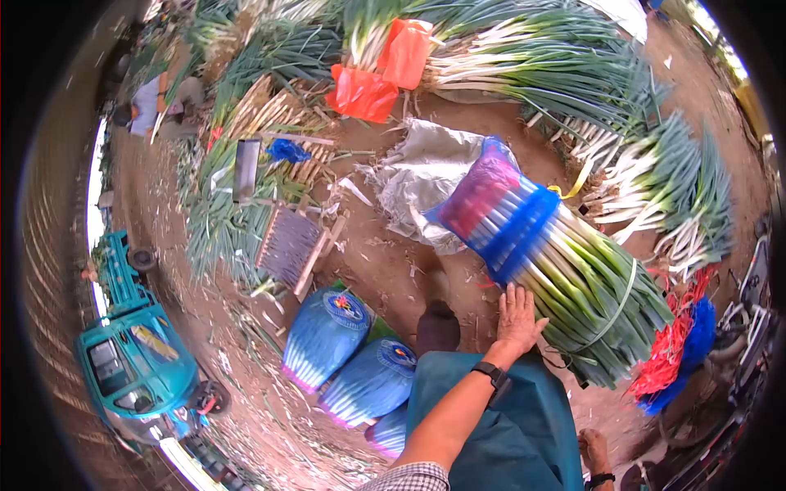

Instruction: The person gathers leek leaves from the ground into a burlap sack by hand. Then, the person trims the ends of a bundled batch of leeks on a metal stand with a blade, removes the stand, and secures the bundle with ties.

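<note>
A large bundle of green onions (594,282) lies tilted at centre right. Its root end is in red-and-blue plastic, a blue band (524,233) wraps it, and a pale tie circles the leaves. My left hand (517,319) lies against the bundle's near side below the blue band, its fingers stretched out and apart. A dark watch is on that wrist. Low at the right, beside the teal apron (508,425), my right hand (594,448) is small in view with a dark band at the wrist; its fingers are mostly hidden.
Blue-wrapped bundles (372,380) stand left of the apron. A silvery sack (426,168) lies behind the bundle. Loose onions (524,65) are piled around the back. A spiked board (291,245), a person (160,106) and a teal vehicle (139,352) are at left. Red strings (667,348) are at right.
</note>
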`<state>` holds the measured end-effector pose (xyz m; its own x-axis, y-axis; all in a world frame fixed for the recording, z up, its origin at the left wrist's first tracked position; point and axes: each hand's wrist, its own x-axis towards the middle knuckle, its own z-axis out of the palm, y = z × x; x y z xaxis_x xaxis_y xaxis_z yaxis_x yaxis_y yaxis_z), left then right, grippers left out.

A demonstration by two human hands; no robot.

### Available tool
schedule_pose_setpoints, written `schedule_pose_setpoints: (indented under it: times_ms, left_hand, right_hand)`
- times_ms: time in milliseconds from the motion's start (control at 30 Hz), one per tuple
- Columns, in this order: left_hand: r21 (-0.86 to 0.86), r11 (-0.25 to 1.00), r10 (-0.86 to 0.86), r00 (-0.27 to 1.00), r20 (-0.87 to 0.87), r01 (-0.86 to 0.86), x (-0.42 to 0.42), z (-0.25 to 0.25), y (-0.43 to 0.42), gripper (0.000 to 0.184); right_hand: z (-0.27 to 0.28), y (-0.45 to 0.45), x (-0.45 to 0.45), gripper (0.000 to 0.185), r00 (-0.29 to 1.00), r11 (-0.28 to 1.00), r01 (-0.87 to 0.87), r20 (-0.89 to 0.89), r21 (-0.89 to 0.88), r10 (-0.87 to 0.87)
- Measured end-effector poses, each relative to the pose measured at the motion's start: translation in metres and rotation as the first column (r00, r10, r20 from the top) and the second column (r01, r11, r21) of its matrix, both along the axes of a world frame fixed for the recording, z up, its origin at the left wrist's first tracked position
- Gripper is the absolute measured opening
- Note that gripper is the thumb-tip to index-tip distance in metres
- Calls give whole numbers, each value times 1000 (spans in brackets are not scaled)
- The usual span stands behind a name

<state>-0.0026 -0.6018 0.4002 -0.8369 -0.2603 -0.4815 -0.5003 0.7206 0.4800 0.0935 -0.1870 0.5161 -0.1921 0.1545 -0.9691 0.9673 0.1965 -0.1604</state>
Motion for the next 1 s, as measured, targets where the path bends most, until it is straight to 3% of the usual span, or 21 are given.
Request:
schedule_pose_setpoints:
  times_ms: [100,133,200,300,433,500,567,600,700,733,833,867,933,967,1000]
  left_hand:
    - [149,983,-116,993,26,111,-4,15,-28,72]
    - [155,982,-92,990,-111,109,5,4,-30,65]
    - [184,974,-95,972,-213,135,13,-3,-49,57]
    - [356,923,-78,978,-193,143,16,3,-93,45]
    - [434,898,-15,989,-147,78,2,11,-126,25]
    - [464,884,39,984,-172,47,-11,6,-129,21]
    - [506,862,96,992,-77,-44,-31,-1,-121,20]
    - [518,850,129,991,-28,-96,-42,-4,-116,19]
    - [342,937,149,968,-202,-73,-78,-24,-107,22]
    - [268,962,111,975,-192,-56,-87,-31,-104,27]
    - [-151,988,-62,931,-361,7,-107,-49,-95,30]
    - [-113,992,-71,980,-184,51,-111,-48,-96,30]
    - [-139,978,-169,980,-107,154,-118,-50,-100,30]
    - [-149,968,-213,975,-69,201,-121,-52,-103,30]
    - [-201,943,-291,949,-121,264,-119,-57,-110,24]
  right_hand:
    - [-13,-19,24,15,996,998,-29,-89,-50,24]
    - [4,-60,17,17,998,997,33,-58,70,-29]
    - [9,-66,43,20,1000,996,26,-15,83,-25]
    - [-11,-86,88,25,1000,993,19,-4,113,-19]
    - [-11,-107,194,32,998,978,59,3,201,-61]
    - [29,-169,178,31,995,980,90,21,178,-95]
    - [40,-197,185,33,980,976,159,97,148,-174]
    - [25,-183,225,37,992,994,26,119,110,-39]
    - [-23,-165,335,23,996,1000,10,-91,-23,-12]
    - [-27,-166,336,20,992,999,-4,-128,-34,0]
    - [-33,-156,341,16,981,999,-32,-191,-1,32]
    - [-37,-152,344,15,976,999,-32,-214,23,36]
    - [-40,-144,340,15,965,997,-50,-253,59,63]
    - [-21,-145,298,16,976,978,209,-62,6,-208]
    - [5,-153,235,17,874,882,468,116,56,-471]
